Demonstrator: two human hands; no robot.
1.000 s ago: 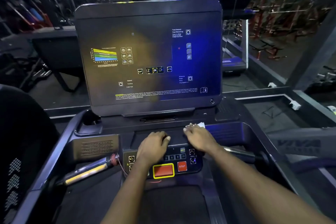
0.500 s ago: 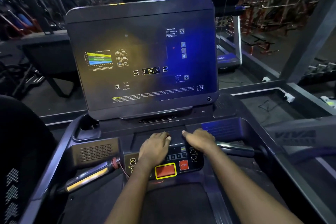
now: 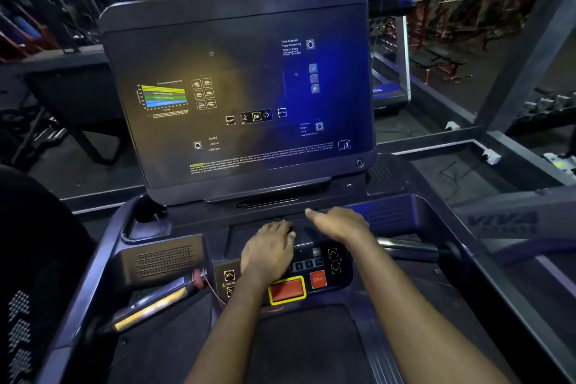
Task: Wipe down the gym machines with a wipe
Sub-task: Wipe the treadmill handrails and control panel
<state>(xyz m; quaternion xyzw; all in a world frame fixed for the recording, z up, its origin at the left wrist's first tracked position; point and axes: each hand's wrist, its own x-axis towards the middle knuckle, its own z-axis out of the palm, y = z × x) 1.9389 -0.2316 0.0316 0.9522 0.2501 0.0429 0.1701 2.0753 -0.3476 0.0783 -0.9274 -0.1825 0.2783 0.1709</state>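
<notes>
I face a treadmill console with a large dark screen [image 3: 243, 97] above a black shelf [image 3: 268, 221] and a keypad panel [image 3: 324, 271] with a red STOP button [image 3: 318, 279]. My left hand [image 3: 268, 248] rests palm down on the keypad's upper left part, fingers relaxed. My right hand [image 3: 339, 223] lies flat on the shelf just below the screen, fingers straight and pointing left. No wipe shows in this frame; anything under the right palm is hidden.
A chrome grip bar [image 3: 156, 305] with a red cord clip sticks out at the lower left, and another bar [image 3: 408, 248] at the right. A cup holder [image 3: 146, 218] sits at the console's left corner. Other gym machines stand behind in dim light.
My right hand has slid left along the shelf under the screen. The white wipe corner that showed beyond its fingers a second ago is out of sight. My left hand stays put.
</notes>
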